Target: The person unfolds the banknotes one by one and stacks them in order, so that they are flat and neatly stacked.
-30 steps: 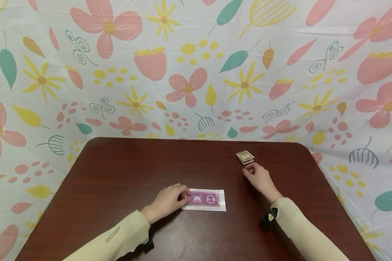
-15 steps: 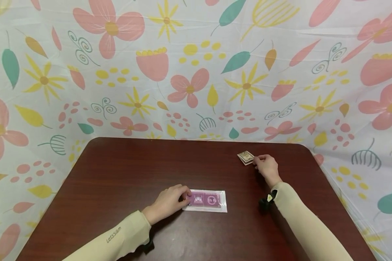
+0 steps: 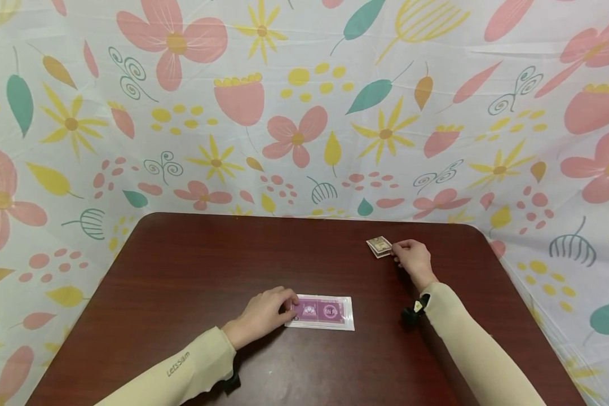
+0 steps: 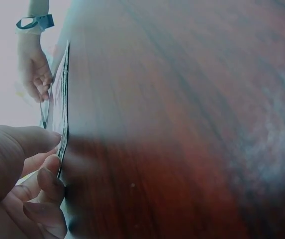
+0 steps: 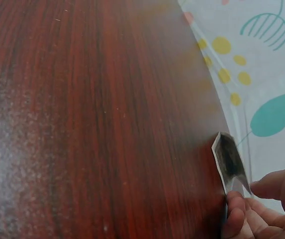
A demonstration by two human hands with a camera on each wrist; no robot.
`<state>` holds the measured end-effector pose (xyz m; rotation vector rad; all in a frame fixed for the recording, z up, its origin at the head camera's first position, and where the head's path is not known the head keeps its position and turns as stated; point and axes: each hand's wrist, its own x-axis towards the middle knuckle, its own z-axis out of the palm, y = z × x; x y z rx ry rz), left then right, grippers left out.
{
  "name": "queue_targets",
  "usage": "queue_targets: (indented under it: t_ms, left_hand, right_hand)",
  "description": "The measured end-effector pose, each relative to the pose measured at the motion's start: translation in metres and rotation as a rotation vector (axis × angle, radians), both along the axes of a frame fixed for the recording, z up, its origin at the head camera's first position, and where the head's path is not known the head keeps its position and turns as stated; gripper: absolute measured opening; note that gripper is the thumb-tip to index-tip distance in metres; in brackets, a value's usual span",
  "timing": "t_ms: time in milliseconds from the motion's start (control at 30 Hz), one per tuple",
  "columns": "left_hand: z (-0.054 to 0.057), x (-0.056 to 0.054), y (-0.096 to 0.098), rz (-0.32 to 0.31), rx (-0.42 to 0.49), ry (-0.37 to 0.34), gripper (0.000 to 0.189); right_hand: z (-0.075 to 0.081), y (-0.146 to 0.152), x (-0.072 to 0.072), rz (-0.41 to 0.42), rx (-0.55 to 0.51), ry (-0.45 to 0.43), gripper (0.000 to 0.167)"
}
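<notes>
My left hand (image 3: 265,313) pinches the left end of a purple banknote (image 3: 321,311) that lies flat in a clear plastic sleeve near the middle of the table. Seen edge-on in the left wrist view, the sleeved banknote (image 4: 65,94) shows several thin layers, with thumb and fingers at its near end. Farther back on the right, my right hand (image 3: 414,260) holds the right edge of a small folded brownish banknote (image 3: 379,246). In the right wrist view, the folded banknote (image 5: 230,158) stands partly unfolded, thumb on one flap and fingers near the other.
A dark red-brown wooden table (image 3: 208,254) with rounded far corners carries both items. Behind it and along its sides hangs a white cloth (image 3: 294,84) printed with flowers and leaves. Dark straps sit at both wrists.
My right hand has moved from in front of the folded banknote to its right edge and taken hold there. The folded banknote has shifted slightly. The left hand stays on the sleeved banknote.
</notes>
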<state>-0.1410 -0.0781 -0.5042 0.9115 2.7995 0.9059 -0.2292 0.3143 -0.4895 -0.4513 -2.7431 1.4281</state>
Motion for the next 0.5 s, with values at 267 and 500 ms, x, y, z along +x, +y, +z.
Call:
queue_targets:
  t_ms: [267,500]
  left_hand:
    - [0.0006,0.0004,0.0009,0.001,-0.007,0.000,0.011]
    - [0.0015,0.0013,0.0011,0.009,-0.007,0.001,0.011]
  right_hand:
    - [0.0008,-0.0023,-0.0003,0.028,0.013,-0.002,0.033]
    - [0.0028,-0.0087,0.0048,0.061,0.031,0.005,0.028]
